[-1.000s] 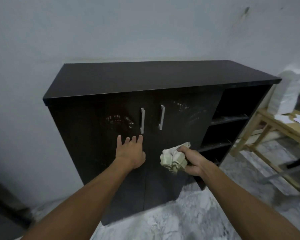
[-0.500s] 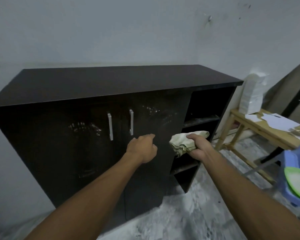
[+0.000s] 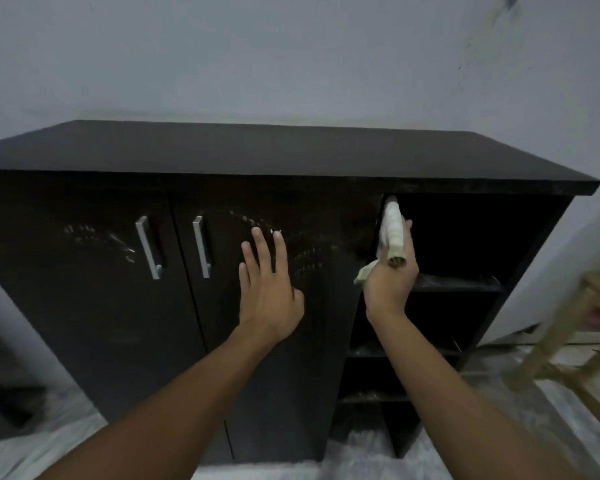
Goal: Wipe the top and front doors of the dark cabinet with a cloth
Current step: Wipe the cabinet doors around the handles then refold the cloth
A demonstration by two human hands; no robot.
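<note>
The dark cabinet stands against a pale wall, with two closed front doors bearing silver handles and open shelves on its right side. My left hand lies flat on the right door, fingers spread, beside dusty smears. My right hand grips a crumpled pale cloth. The cloth is pressed against the vertical edge between the right door and the top shelf opening, just under the cabinet's top.
A light wooden table frame, blurred, stands at the right edge close to the cabinet. Open shelves fill the cabinet's right section. The floor is pale and mottled. A dark object sits at the lower left.
My view has shifted closer and more square to the cabinet. My left hand opened from a fist and went flat on the right door. My right hand raised the cloth to the shelf opening's upper edge.
</note>
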